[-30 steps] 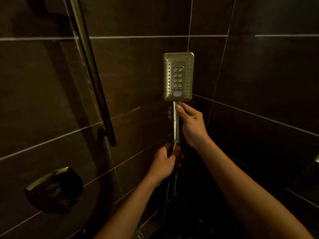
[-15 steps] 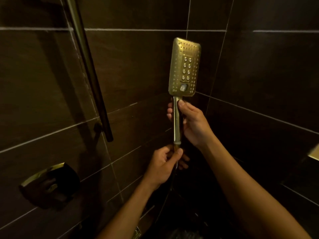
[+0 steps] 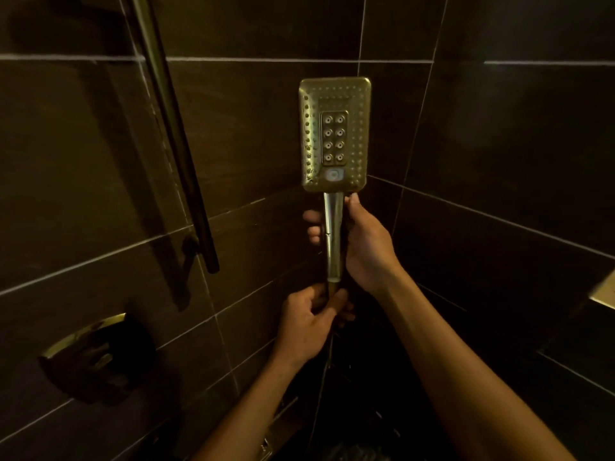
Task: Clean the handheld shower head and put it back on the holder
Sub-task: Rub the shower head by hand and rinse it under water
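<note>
Head cam: pretty dim shower corner, dark tiles all round.
Shower head point(image 3: 334, 134): held upright, nozzle face toward the camera, sitting just above the right-hand fingers.
Right hand point(image 3: 364, 247): wrapped around the handle, fingertips poking out on the far side, thumb up near the neck.
Left hand point(image 3: 307, 322): fingers pinched on the hose joint right below the handle's end.
Hose point(image 3: 324, 371): drops down from under the left fingers into the dark.
Rail point(image 3: 173, 134): well off to the left of both hands; can't make out the holder.
Risk: my guess, wet metal could slip, or twisting that joint loosens it and it leaks.
</note>
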### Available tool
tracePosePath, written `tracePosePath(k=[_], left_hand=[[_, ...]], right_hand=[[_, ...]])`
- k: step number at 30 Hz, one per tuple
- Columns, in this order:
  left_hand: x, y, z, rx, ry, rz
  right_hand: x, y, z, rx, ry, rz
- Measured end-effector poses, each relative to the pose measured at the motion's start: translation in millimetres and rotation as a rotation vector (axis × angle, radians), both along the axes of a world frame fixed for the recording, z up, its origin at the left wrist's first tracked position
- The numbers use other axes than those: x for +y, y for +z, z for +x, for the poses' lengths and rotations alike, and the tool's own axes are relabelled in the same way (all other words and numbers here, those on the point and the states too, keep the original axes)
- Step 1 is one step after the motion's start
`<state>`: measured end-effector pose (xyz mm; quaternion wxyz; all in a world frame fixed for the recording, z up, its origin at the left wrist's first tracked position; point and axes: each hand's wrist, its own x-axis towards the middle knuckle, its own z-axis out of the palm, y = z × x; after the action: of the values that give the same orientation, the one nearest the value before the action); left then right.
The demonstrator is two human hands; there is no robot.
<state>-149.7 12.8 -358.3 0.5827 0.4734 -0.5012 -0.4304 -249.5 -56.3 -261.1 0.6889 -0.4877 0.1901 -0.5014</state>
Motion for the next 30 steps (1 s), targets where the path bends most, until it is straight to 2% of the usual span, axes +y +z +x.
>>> tracePosePath(k=[8,13,22,27,30], left_hand=[[7,3,4,-0.046,0.073,-0.085],[8,4,2,-0.097,0.078,-0.077],[13,-1,0,-0.045,0.098,-0.013],[11,5,2,0.047,0.085,-0.013],[10,4,2,0.010,0.104,-0.010]], right_hand=[[-2,-3,-3,-0.031,0.094,0.066],[6,2,2,0.031,-0.003,-0.023],[16,0,8,0.249,-0.261,-0.388],[20,1,10,0.218,-0.156,-0.337],[20,1,12,0.282,-0.174,-0.371]])
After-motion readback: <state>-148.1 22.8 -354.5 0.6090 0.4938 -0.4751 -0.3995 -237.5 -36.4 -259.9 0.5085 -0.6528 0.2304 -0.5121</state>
